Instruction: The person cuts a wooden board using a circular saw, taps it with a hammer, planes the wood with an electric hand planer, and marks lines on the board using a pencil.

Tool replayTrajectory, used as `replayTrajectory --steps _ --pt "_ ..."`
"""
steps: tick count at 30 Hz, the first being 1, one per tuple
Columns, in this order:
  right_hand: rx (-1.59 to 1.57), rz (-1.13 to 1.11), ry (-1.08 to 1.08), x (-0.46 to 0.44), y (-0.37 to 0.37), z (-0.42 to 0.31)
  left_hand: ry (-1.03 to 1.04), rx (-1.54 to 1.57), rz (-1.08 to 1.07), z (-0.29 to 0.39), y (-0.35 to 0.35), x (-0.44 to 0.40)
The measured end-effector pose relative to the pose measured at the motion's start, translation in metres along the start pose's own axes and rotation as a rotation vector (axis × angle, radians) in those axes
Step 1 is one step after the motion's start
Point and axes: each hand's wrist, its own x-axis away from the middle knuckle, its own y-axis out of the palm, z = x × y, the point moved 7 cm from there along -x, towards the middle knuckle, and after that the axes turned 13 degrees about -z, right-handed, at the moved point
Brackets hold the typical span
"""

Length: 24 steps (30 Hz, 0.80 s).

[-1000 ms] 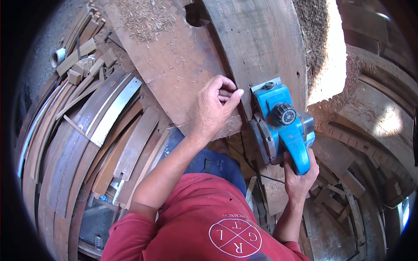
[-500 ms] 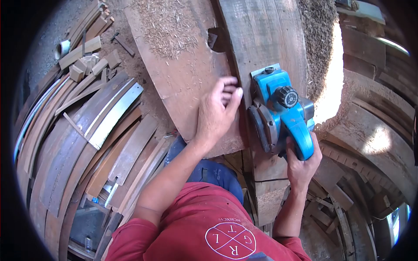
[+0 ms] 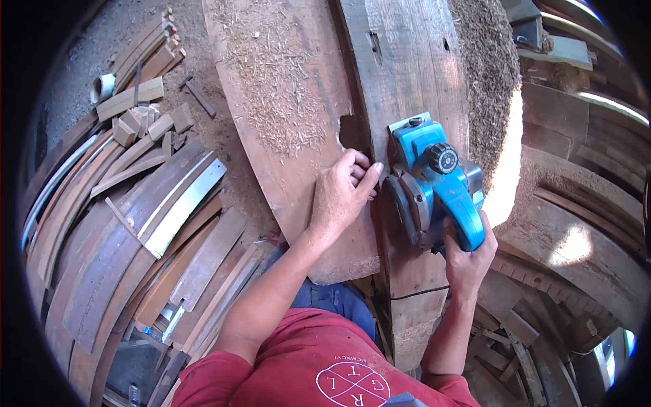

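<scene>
My right hand [image 3: 469, 254] grips the rear handle of a blue electric planer [image 3: 437, 183]. The planer rests on a long, weathered wooden plank [image 3: 413, 74], its black round knob facing up. Just left of the planer is my left hand [image 3: 342, 193], its fingers curled and the thumb pressed toward them beside the plank's edge. Whatever those fingers may hold is hidden. Under this hand lies a wide brown board [image 3: 291, 180] with a dark notch [image 3: 352, 132] in its edge.
Wood shavings [image 3: 278, 102] cover part of the wide board, and more shavings [image 3: 481, 61] are heaped right of the plank. Stacked boards [image 3: 135, 251] and offcuts [image 3: 142, 122] fill the left side, with a hammer [image 3: 198, 96] nearby. A dark cord [image 3: 420, 293] crosses the plank.
The camera view has shifted, so the boards sit lower in it. The planer and my left hand are farther forward along the boards, my left hand closer to the notch.
</scene>
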Motion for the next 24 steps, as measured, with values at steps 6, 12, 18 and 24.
replayTrajectory --steps 6,12,18,24 --pt "0.046 0.021 -0.014 -0.036 0.001 -0.021 0.023 -0.257 0.037 0.03 -0.021 -0.015" --pt "0.009 0.067 -0.029 -0.065 0.001 -0.043 0.197 -0.465 0.281 0.11 -0.069 -0.075" --pt "0.006 0.062 -0.048 -0.102 -0.002 -0.063 0.204 -0.524 0.324 0.121 -0.076 -0.087" --pt "0.014 0.041 -0.105 -0.142 -0.003 -0.086 0.213 -0.545 0.268 0.114 -0.078 -0.095"
